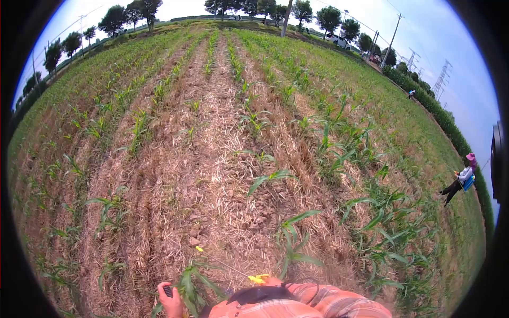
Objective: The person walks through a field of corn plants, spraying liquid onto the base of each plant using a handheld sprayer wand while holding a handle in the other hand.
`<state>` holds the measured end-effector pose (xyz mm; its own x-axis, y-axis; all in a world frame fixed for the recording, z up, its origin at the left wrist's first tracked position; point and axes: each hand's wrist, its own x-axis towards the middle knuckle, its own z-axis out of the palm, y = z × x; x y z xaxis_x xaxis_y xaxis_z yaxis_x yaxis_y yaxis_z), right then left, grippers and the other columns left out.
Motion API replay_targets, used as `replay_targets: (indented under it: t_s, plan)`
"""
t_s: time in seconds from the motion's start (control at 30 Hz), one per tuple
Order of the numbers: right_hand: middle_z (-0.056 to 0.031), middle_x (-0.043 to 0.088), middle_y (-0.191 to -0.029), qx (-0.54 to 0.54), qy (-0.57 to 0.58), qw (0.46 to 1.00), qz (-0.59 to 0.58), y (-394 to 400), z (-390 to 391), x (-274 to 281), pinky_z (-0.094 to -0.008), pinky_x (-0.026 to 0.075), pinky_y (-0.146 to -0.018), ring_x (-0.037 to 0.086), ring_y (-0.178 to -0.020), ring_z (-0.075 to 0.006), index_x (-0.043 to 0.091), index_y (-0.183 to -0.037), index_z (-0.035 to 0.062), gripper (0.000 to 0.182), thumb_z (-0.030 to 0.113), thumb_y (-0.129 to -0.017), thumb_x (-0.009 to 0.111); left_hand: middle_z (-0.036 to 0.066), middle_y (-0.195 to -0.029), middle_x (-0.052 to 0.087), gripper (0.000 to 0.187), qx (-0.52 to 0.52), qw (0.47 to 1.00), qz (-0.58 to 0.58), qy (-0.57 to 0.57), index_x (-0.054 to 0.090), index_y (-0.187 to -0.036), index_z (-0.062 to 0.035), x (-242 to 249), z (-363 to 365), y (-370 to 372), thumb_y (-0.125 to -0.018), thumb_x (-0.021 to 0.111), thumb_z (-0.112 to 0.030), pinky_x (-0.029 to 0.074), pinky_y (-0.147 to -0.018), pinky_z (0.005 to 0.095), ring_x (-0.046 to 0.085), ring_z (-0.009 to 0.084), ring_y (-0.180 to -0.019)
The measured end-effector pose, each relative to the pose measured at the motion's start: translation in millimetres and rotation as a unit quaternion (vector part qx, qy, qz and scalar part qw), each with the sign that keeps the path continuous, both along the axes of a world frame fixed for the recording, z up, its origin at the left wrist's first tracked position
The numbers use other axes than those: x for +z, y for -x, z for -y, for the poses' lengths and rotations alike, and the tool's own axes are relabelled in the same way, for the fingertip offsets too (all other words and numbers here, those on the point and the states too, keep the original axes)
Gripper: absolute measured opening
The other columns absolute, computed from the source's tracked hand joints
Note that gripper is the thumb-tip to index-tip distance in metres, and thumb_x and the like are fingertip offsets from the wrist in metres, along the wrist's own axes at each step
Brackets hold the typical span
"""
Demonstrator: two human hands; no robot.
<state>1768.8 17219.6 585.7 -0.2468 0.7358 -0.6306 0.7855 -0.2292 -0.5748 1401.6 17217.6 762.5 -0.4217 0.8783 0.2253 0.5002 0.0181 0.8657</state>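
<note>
Wand (228, 264) between plants (188, 283), trees (140, 10) behind field (222, 175), person (466, 176) right

You are wearing a matt cloth shirt (344, 303) and holding a smooth, plastic-looking wand handle (258, 279) and a plastic-looking device (168, 291); rough, matt straw (217, 164) is covering the soil.

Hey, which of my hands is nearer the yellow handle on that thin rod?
Your right. The right hand is right at the yellow handle, seemingly gripping it; the left hand is well off to its left, holding a small black object.
</note>
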Motion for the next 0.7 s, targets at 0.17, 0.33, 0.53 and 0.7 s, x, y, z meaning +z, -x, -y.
replay_targets:
  t_s: [0.17, 0.33, 0.53, 0.7]
  plan:
    - [-0.0104, 0.057, -0.078, -0.015, 0.065, 0.991, -0.116, -1, -20, -27, -0.0309, 0.039, -0.068, 0.054, -0.075, -0.0194, 0.057, -0.086, 0.0035, 0.037, 0.036, -0.075, 0.043, 0.004, -0.093, 0.042, 0.030, -0.008, 0.992, 0.083, 0.090, 0.041, -0.099, -0.0053, 56, 8, 26, -0.072, 0.055, -0.005, 0.032, -0.075, 0.0255, 0.037, 0.0124, -0.087]
    - [-0.0115, 0.057, -0.083, 0.064, -0.061, 0.988, -0.124, -11, -41, -95, -0.0314, 0.039, -0.070, 0.053, -0.080, -0.0206, 0.058, -0.084, 0.0080, 0.028, 0.030, -0.072, 0.046, 0.006, -0.094, 0.042, 0.031, 0.020, 0.994, 0.082, 0.067, 0.041, -0.098, -0.0050, 27, -10, 35, -0.071, 0.056, -0.005, 0.033, -0.074, 0.0261, 0.038, 0.0135, -0.085]
    - [-0.0146, 0.055, -0.093, 0.063, 0.033, 0.985, 0.156, -38, -92, -92, -0.0344, 0.040, -0.073, 0.052, -0.084, -0.0295, 0.053, -0.097, 0.0104, 0.038, 0.037, -0.072, 0.045, 0.000, -0.063, 0.034, 0.018, 0.042, 0.999, -0.025, -0.015, 0.040, -0.084, -0.0068, 16, -84, -5, -0.070, 0.046, 0.001, 0.028, -0.041, 0.0227, 0.033, 0.0073, -0.047]
    - [-0.0171, 0.057, -0.080, -0.278, -0.051, 0.951, 0.128, -82, -107, -25, -0.0365, 0.041, -0.067, 0.054, -0.079, -0.0289, 0.057, -0.087, 0.0058, 0.044, 0.043, -0.072, 0.040, 0.004, -0.067, 0.039, 0.017, 0.033, 0.994, 0.072, 0.080, 0.042, -0.084, -0.0052, 12, -118, -18, -0.068, 0.048, -0.002, 0.031, -0.048, 0.0245, 0.035, 0.0112, -0.052]
